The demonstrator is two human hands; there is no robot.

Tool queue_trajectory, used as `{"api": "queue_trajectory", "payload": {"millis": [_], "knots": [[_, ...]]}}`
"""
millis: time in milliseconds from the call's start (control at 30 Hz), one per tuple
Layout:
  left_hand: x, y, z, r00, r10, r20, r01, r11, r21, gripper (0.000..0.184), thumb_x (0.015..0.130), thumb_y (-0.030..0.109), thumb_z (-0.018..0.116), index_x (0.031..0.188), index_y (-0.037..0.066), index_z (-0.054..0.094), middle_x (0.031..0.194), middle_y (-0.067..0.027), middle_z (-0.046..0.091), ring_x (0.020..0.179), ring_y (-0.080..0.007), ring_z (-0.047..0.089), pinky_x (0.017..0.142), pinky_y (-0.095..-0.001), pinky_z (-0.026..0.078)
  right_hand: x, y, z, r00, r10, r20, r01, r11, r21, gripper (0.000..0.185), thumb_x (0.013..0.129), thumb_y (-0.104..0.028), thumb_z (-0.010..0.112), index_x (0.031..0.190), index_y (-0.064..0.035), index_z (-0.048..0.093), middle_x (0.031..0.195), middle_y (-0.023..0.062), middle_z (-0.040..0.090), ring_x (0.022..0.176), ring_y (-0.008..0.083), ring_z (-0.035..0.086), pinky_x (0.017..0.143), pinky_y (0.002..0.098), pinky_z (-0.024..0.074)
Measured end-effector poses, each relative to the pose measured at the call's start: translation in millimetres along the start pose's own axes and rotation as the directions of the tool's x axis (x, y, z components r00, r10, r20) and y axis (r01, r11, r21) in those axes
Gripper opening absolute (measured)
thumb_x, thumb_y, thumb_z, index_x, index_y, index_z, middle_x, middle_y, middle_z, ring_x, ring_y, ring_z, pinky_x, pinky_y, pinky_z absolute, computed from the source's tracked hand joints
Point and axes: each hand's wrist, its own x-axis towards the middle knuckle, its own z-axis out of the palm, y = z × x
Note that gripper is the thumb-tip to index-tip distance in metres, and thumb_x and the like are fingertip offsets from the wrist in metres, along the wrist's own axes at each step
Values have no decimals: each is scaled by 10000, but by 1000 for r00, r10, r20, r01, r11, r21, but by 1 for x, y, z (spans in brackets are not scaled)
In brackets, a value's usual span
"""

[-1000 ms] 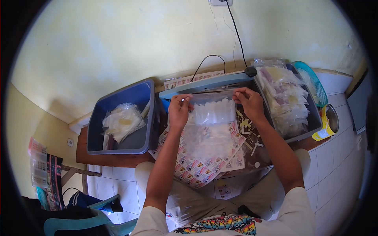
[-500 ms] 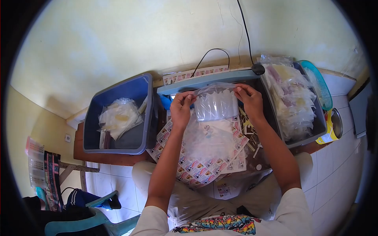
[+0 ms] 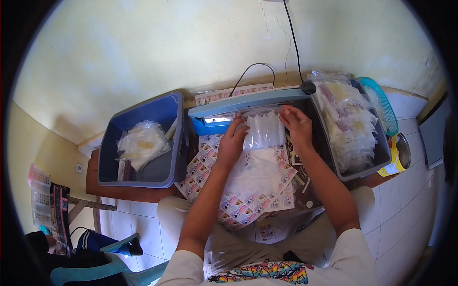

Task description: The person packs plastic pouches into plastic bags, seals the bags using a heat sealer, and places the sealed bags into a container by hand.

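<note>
A clear plastic bag (image 3: 263, 132) filled with a row of white tube-like pieces lies in front of a long blue-grey sealer (image 3: 248, 101). At the bag's left side, my left hand (image 3: 233, 143) has its fingers bent against the plastic. The fingers of my right hand (image 3: 298, 126) pinch the bag's upper right corner. The bag's top edge reaches under the sealer's arm. Beneath the bag are more clear bags (image 3: 253, 174) on printed sheets (image 3: 243, 209).
On the left, a blue-grey bin (image 3: 177, 143) holds filled bags. To the right stand a bin of stacked bags (image 3: 350, 124), a teal basket (image 3: 389, 112) and a yellow can (image 3: 393, 159). Small pale sticks (image 3: 298, 174) lie near my right forearm.
The bag's top edge has moved up to the sealer. My left hand has shifted right, from the upper left corner to the bag's side. My right hand keeps hold of its corner.
</note>
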Motion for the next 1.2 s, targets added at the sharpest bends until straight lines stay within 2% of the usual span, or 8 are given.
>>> {"api": "queue_trajectory", "payload": {"millis": [200, 267, 300, 367, 467, 800, 967, 1200], "knots": [[0, -2, 0, 1000, -26, -4, 26, 1000, -8, 317, 917, -19, 758, 1216, 74, 715, 1481, -141, 619, 1446, -363, 568, 1124, -468, 543, -23, 5, 6, 966, -259, -19, 248, 941, -229, 299, 1026, -51, 665, 1322, -9, 656, 1192, 157, 761, 1079, 229, 747, 931, 371, 600], [-1, -4, 2, 999, 12, -40, -11, 999, 32, 335, 912, -19, 759, 1232, 72, 713, 1488, -141, 619, 1456, -358, 559, 1133, -465, 538, -27, 5, -2, 867, -366, 339, 499, 604, -622, 384, 989, -102, 687, 1366, -64, 625, 1320, 138, 730, 1209, 301, 702, 1002, 458, 522], [-2, -5, 3, 996, 53, -69, -47, 996, 74, 354, 908, -19, 760, 1247, 70, 710, 1495, -141, 619, 1466, -354, 550, 1143, -461, 534, -31, -1, 1, 865, -368, 340, 501, 602, -622, 384, 989, -102, 687, 1366, -64, 625, 1320, 138, 730, 1209, 301, 702, 1002, 458, 522], [-3, -9, 5, 995, 72, -70, -63, 991, 118, 376, 900, -21, 763, 1262, 67, 708, 1497, -142, 621, 1476, -352, 540, 1153, -461, 527, -37, -12, 6, 728, -361, 583, 666, 174, -725, 473, 986, -189, 679, 1443, -100, 596, 1475, 108, 650, 1391, 337, 579, 1134, 533, 385], [-2, -5, 5, 990, 108, -92, -90, 979, 181, 402, 897, -20, 750, 1290, 58, 713, 1490, -139, 631, 1471, -343, 546, 1163, -455, 514, -30, -4, 0, 758, -249, 603, 637, 88, -766, 535, 1046, -326, 600, 1532, -113, 536, 1588, 120, 560, 1509, 299, 462, 1207, 541, 259], [-7, -10, 6, 998, -55, -43, 62, 984, 168, 593, 963, 138, 742, 1533, 104, 580, 1575, -131, 564, 1492, -329, 495, 1153, -468, 373, -20, 9, -8, 785, -137, 604, 601, -69, -796, 696, 1055, -364, 616, 1664, -106, 398, 1725, 122, 410, 1616, 284, 336, 1228, 581, 241], [-9, -10, 7, 996, -92, -18, 94, 977, 190, 611, 976, 168, 755, 1552, 115, 560, 1609, -121, 543, 1499, -333, 488, 1158, -463, 392, -25, 12, -6, 686, -378, 622, 658, -42, -752, 622, 911, -173, 753, 1510, -116, 594, 1530, 83, 576, 1480, 264, 489, 1164, 534, 337], [-12, -7, 14, 992, -101, -79, 120, 953, 279, 642, 993, 250, 742, 1581, 117, 520, 1654, -104, 492, 1534, -329, 439, 1173, -477, 368, -27, 11, -4, 619, -411, 669, 698, -102, -709, 465, 902, -103, 734, 1366, -124, 708, 1330, 45, 666, 1340, 259, 601, 1078, 467, 432]]}}
